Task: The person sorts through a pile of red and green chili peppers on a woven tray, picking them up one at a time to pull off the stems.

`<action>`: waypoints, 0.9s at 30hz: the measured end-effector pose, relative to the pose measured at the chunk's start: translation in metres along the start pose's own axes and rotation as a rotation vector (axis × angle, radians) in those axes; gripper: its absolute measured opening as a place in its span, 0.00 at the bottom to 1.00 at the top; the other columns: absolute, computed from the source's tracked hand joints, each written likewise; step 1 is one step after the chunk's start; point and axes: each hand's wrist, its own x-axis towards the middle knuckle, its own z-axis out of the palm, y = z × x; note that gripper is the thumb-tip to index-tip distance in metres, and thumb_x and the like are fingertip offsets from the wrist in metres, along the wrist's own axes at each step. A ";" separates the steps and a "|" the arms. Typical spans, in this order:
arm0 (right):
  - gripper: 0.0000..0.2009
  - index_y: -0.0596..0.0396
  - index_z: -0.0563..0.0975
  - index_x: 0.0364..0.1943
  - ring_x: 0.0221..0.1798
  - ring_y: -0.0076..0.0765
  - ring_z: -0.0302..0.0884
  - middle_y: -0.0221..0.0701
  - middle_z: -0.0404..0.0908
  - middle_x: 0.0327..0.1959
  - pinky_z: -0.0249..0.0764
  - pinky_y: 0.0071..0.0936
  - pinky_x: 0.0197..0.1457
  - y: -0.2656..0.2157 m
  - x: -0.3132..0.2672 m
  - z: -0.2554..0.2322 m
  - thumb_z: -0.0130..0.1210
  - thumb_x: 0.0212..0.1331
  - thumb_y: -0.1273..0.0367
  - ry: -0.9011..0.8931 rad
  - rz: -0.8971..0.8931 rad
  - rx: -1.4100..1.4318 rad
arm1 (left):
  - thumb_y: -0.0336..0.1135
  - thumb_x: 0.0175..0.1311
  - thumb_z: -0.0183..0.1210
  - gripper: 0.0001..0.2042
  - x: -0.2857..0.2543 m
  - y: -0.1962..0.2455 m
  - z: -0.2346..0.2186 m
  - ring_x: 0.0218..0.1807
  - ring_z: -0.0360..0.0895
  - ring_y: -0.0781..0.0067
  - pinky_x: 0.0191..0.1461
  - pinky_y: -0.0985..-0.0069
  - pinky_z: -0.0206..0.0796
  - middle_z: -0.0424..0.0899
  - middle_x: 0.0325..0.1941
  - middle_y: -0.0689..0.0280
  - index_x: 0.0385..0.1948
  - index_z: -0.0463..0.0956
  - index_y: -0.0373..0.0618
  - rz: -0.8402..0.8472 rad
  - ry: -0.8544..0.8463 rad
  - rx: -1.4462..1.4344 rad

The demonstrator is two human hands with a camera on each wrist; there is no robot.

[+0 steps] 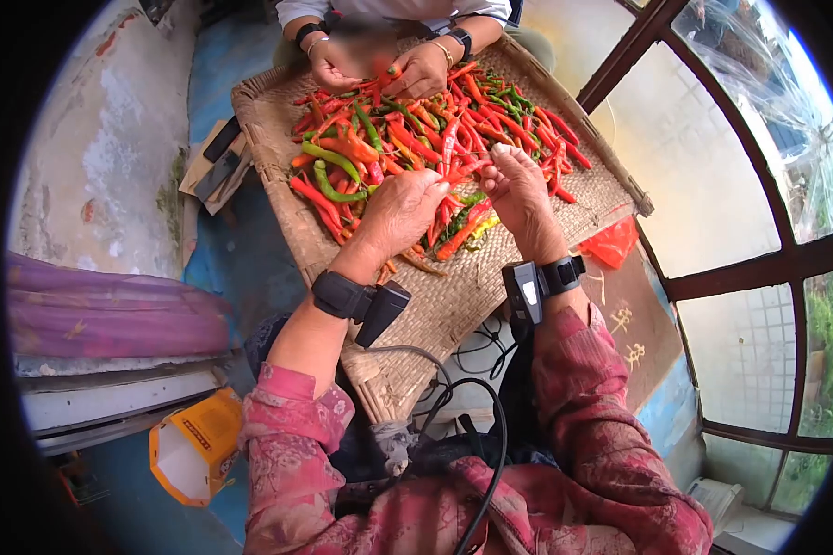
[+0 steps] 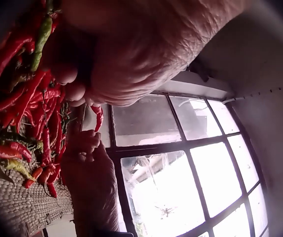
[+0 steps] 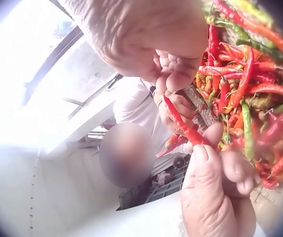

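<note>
A slim red chili pepper [image 3: 183, 123] spans the gap between my two hands. My left hand [image 1: 403, 211] pinches one end of it between thumb and index finger, plainest in the right wrist view. At the other end, the curled fingertips of my right hand [image 1: 525, 196] close on the tip, partly hiding it. Both hands are raised over the near part of a heap of chili peppers [image 1: 449, 139], mostly red with some green and orange. The heap lies on a woven tray [image 1: 463, 287]. In the left wrist view the held pepper shows small below my left fingers.
Across the tray another person's hands [image 1: 421, 72] hold a pepper. A red plastic bag [image 1: 611, 242] lies by the tray's right edge, near a framed window [image 1: 740, 351]. Black cables [image 1: 491, 398] hang before my lap. A yellow lamp-like object [image 1: 194, 444] stands lower left.
</note>
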 end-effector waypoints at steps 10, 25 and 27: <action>0.09 0.57 0.72 0.30 0.40 0.53 0.74 0.42 0.73 0.34 0.72 0.44 0.40 0.055 0.005 0.000 0.57 0.46 0.69 -0.197 -0.489 -1.720 | 0.33 0.58 0.54 0.17 0.005 -0.028 -0.047 0.50 0.69 0.55 0.54 0.64 0.63 0.72 0.48 0.55 0.50 0.70 0.39 0.028 0.713 0.525; 0.16 0.53 0.72 0.32 0.17 0.15 0.58 0.19 0.63 0.16 0.56 0.13 0.21 0.006 -0.032 0.024 0.42 0.66 0.56 -0.470 0.339 -0.373 | 0.41 0.64 0.53 0.12 0.002 -0.011 -0.001 0.23 0.63 0.91 0.25 0.91 0.56 0.73 0.26 0.76 0.40 0.75 0.43 -0.207 0.029 -0.910; 0.16 0.53 0.72 0.31 0.16 0.15 0.58 0.19 0.63 0.15 0.56 0.14 0.20 0.001 -0.031 0.024 0.43 0.66 0.56 -0.487 0.310 -0.423 | 0.41 0.64 0.52 0.11 0.004 -0.006 -0.002 0.21 0.63 0.90 0.24 0.91 0.56 0.74 0.24 0.75 0.36 0.74 0.43 -0.210 0.128 -0.971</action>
